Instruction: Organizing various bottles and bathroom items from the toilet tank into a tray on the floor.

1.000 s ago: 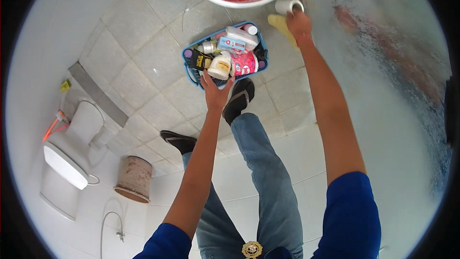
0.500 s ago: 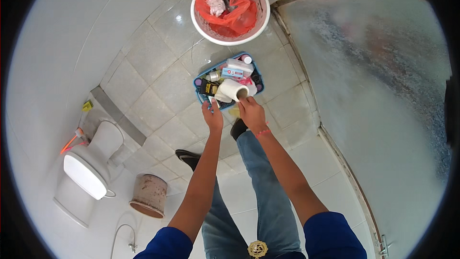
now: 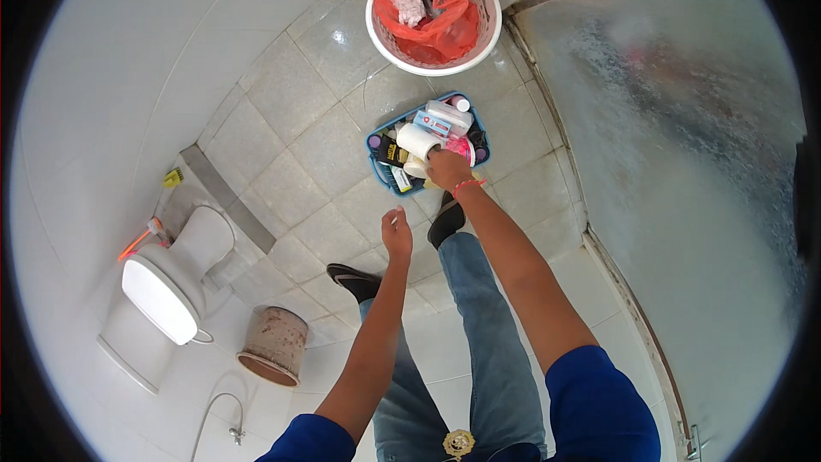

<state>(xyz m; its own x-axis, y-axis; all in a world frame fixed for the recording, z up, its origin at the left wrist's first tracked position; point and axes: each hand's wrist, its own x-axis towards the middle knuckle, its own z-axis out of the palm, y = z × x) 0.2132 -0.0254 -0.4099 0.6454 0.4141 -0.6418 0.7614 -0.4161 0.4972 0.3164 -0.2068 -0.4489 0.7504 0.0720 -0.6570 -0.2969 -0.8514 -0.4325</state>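
My right hand (image 3: pixel 448 170) grips the hollow end of a white paper roll (image 3: pixel 416 141), its fingertips at the core. The roll is at a blue plastic basket (image 3: pixel 374 173) on the floor, over the things inside; whether it rests on them I cannot tell. A black box with yellow print (image 3: pixel 391 151), a light-blue and white box (image 3: pixel 432 123), a clear container (image 3: pixel 453 116) and a pink package (image 3: pixel 461 149) lie in the basket. My left hand (image 3: pixel 397 233) hangs nearer to me, apart from the basket, holding nothing, with its fingers loosely bent and apart.
A white laundry basket (image 3: pixel 393 57) with a red plastic bag (image 3: pixel 449 32) stands beyond. At left are a toilet (image 3: pixel 162 295), an orange-handled brush (image 3: pixel 137 242), a yellow-green brush (image 3: pixel 174 177) and a brown-stained bucket (image 3: pixel 275 338). A frosted panel (image 3: pixel 667 162) closes the right side.
My left hand has drawn back from the blue basket toward me. My right hand has moved slightly farther away with the paper roll, which now lies closer to the basket's middle.
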